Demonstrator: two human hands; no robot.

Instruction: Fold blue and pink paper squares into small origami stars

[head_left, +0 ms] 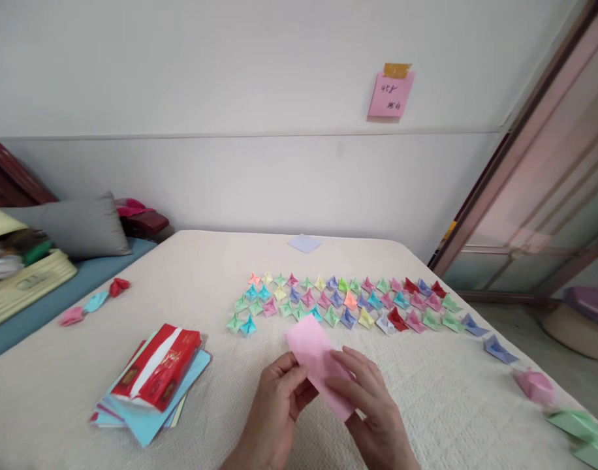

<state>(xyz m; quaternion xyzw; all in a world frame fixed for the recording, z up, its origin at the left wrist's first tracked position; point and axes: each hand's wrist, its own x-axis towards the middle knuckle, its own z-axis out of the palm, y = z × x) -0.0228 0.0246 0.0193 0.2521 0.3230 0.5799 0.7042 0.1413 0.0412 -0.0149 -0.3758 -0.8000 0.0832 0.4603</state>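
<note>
Between my two hands a piece of pink paper [314,349] is held up, tilted and longer than it is wide, apparently folded. My left hand [279,398] pinches its left edge between thumb and fingers. On the other side, my right hand [370,398] lays its fingers across the paper's face, with the thumb hidden behind. Just beyond stand rows of small folded paper boats [331,316] in many colours. Left of my hands lies a stack of coloured paper sheets [149,421] with a red tissue pack [159,369] on top.
A pale square sheet [305,243] lies near the wall. Folded red paper [119,286], blue paper [96,301] and pink paper [72,316] line the left. More folded pieces, pink [536,385] and green [578,424], follow the right edge. A pink note [391,96] is taped to the wall.
</note>
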